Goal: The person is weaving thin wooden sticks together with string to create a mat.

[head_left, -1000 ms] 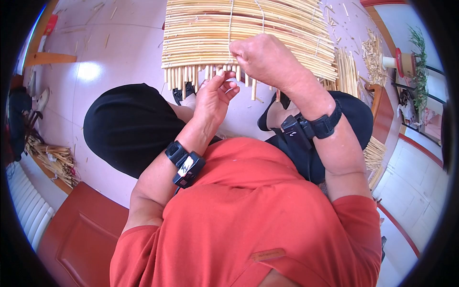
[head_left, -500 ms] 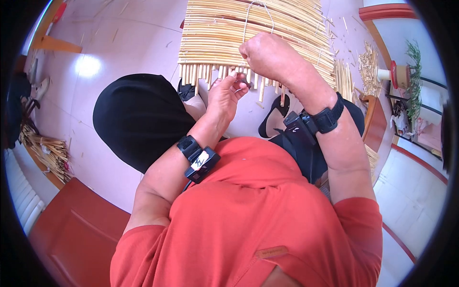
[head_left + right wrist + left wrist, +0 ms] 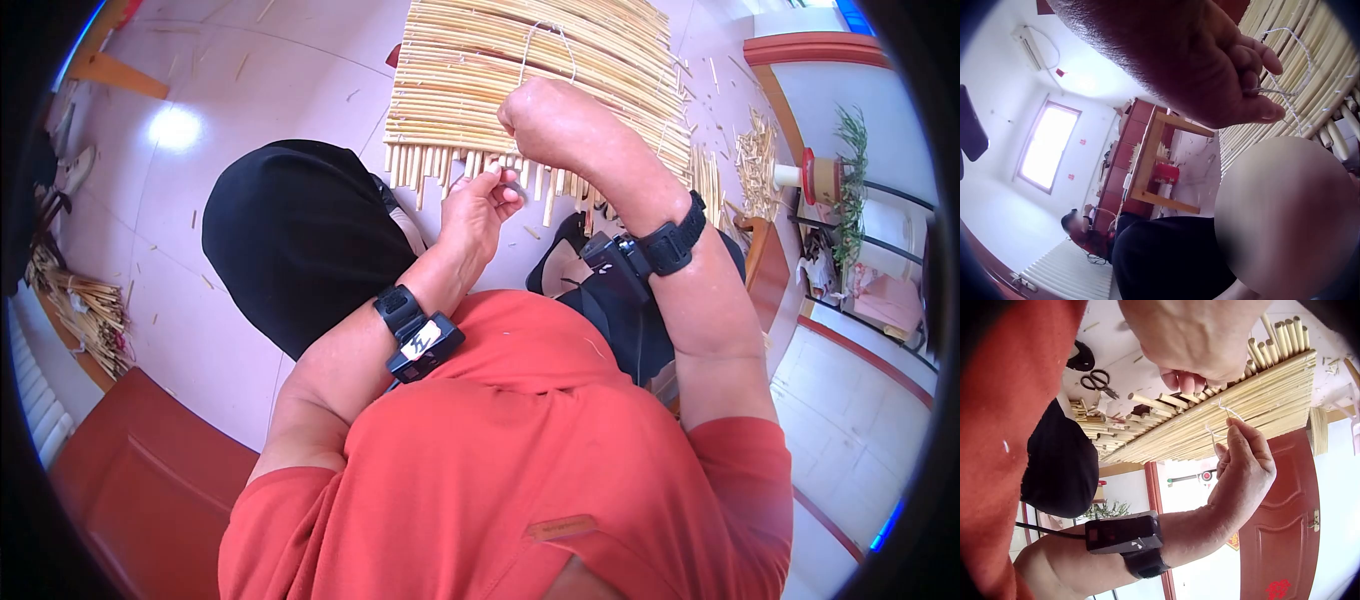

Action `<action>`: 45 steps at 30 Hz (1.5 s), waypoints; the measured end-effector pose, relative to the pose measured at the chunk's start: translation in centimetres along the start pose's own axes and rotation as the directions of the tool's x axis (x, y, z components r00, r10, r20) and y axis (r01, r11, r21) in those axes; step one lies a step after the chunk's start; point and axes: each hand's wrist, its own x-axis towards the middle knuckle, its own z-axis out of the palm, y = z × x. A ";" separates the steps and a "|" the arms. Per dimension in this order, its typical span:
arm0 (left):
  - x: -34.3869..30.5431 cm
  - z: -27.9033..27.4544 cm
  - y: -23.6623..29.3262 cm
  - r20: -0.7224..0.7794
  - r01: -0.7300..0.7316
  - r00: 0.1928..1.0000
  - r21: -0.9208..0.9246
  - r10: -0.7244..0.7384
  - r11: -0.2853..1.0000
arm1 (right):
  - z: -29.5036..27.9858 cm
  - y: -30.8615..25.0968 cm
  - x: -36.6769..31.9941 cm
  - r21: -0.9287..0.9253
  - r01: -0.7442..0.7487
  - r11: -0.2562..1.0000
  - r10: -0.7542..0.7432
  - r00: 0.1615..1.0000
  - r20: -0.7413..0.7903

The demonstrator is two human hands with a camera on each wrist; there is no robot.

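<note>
A mat of pale, thin sticks (image 3: pixel 460 95) is bound together with white string (image 3: pixel 571 60). Its uneven near edge lies in front of my knees. At that edge my left hand (image 3: pixel 474 212) pinches a stick end between thumb and curled fingers; in the left wrist view the knuckles hide most of the grip. Just above the mat, my right hand (image 3: pixel 550 122) pinches the string, its thumb and forefinger meeting on it in the right wrist view. A loop of the string (image 3: pixel 1305 59) lies over the sticks beside those fingers.
Scissors (image 3: pixel 1099 383) lie on the floor by a shoe, amid stick scraps. Bundles of sticks (image 3: pixel 85 310) rest at the far left, others (image 3: pixel 762 160) at the right. A red chair (image 3: pixel 150 470) stands behind at left. Another person (image 3: pixel 1088 234) sits across the room.
The head view has shifted, so the mat appears farther right. My right hand stays over the mat near the string and my left hand keeps to the stick ends.
</note>
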 end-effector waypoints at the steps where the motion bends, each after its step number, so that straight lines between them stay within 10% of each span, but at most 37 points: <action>1: 0.0 0.0 0.0 0.007 0.003 1.000 -0.003 -0.003 1.000 | 0.1 0.0 0.0 0.001 -0.001 1.000 0.001 1.000 0.001; 45: -0.2 0.1 0.0 0.014 -0.033 0.999 0.030 0.033 0.999 | 1.9 1.6 -1.2 0.010 0.100 0.995 -0.095 0.973 -0.208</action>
